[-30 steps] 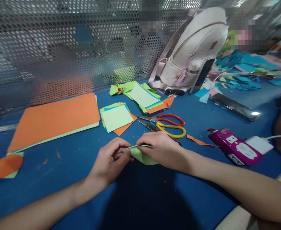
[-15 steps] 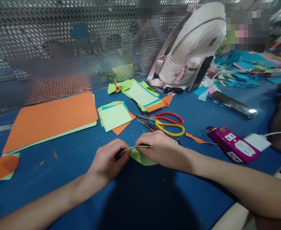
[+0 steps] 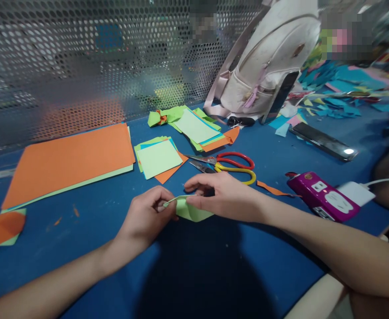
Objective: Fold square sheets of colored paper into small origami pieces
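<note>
While the left hand (image 3: 148,212) pinches the green paper (image 3: 194,212) at frame centre | right hand (image 3: 229,195), thumb and fingers apart, thumb against the paper | uneven tugging could crease it | scissors (image 3: 210,161) just beyond might nick straying fingertips

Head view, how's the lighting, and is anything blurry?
Head view: a dark shadow falls on the blue table below the left hand and right hand; head view: glare whitens the right end of a glossy dark case; head view: paper scraps at upper right look smeared, the held green paper sharper.
</note>
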The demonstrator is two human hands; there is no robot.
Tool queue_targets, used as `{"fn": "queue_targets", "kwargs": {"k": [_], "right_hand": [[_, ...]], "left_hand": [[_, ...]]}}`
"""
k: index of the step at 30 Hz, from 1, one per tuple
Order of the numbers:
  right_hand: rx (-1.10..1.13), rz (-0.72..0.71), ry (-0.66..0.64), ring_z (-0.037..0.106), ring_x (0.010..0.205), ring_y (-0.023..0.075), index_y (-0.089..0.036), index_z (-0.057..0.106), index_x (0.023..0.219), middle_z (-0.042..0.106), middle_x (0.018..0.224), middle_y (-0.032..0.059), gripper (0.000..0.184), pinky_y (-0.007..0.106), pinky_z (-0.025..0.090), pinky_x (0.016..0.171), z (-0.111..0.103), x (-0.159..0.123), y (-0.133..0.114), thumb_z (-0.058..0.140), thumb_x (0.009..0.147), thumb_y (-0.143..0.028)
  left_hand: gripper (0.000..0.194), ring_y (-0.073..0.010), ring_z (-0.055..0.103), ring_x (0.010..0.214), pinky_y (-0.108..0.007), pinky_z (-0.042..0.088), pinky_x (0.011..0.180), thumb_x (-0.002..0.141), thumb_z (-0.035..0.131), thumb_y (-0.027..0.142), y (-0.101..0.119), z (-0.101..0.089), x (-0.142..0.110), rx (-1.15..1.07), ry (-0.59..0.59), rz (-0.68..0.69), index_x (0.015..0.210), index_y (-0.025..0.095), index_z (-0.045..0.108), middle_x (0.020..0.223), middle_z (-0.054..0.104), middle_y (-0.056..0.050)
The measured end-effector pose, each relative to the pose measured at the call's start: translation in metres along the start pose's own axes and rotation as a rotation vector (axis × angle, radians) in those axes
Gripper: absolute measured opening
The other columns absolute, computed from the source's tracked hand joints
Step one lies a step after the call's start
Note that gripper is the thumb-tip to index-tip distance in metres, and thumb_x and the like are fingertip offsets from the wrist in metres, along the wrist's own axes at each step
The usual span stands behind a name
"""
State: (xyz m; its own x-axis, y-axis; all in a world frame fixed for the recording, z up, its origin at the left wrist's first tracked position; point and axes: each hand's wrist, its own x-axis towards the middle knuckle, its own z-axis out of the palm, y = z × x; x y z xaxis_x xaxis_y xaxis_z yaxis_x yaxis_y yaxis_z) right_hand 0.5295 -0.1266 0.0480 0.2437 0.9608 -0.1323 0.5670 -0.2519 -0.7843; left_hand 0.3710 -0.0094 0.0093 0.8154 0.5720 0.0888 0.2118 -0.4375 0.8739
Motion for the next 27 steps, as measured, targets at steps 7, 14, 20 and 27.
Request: {"fn": "queue_targets", "kwargs": {"k": [7,14,20,27], "right_hand": [[-0.108,-0.061,0.041,0.056,0.065,0.0101,-0.021,0.065,0.088,0.067,0.078,-0.0023,0.015,0.020,0.035,0.053,0.010,0.000,-0.001,0.054,0.078,-0.020],[-0.209,-0.318,0.165,0.056,0.071,0.0124,-0.016,0.063,0.079,0.065,0.077,0.0026,0.015,0.022,0.038,0.065,0.023,0.002,0.011,0.054,0.074,-0.005],[-0.124,-0.353,0.184,0.055,0.067,0.0115,-0.017,0.062,0.077,0.065,0.075,0.0016,0.018,0.021,0.038,0.061,0.028,-0.001,0.008,0.054,0.072,-0.002],[0.307,-0.122,0.219,0.058,0.078,0.0134,-0.018,0.052,0.108,0.063,0.097,0.0054,0.028,0.025,0.045,0.065,0.013,-0.002,-0.003,0.052,0.085,-0.034]], "left_hand": [[0.010,-0.0103,0.055,0.052,-0.020,0.043,0.048,0.072,0.061,0.019,0.000,0.003,-0.003,-0.104,0.008,-0.032,0.063,0.018,0.058,0.063,0.063,0.000],[0.012,-0.0126,0.057,0.048,-0.021,0.043,0.043,0.067,0.061,0.020,0.003,0.011,-0.005,-0.279,-0.028,-0.167,0.059,0.020,0.052,0.050,0.054,0.004],[0.007,-0.0117,0.058,0.043,-0.021,0.043,0.042,0.062,0.062,0.017,0.009,0.011,-0.004,-0.318,-0.057,-0.258,0.064,0.019,0.055,0.049,0.055,0.006],[0.018,-0.0130,0.062,0.050,-0.022,0.046,0.049,0.065,0.069,0.025,0.005,0.003,0.002,-0.470,0.117,-0.345,0.066,0.017,0.052,0.057,0.060,0.004]]}}
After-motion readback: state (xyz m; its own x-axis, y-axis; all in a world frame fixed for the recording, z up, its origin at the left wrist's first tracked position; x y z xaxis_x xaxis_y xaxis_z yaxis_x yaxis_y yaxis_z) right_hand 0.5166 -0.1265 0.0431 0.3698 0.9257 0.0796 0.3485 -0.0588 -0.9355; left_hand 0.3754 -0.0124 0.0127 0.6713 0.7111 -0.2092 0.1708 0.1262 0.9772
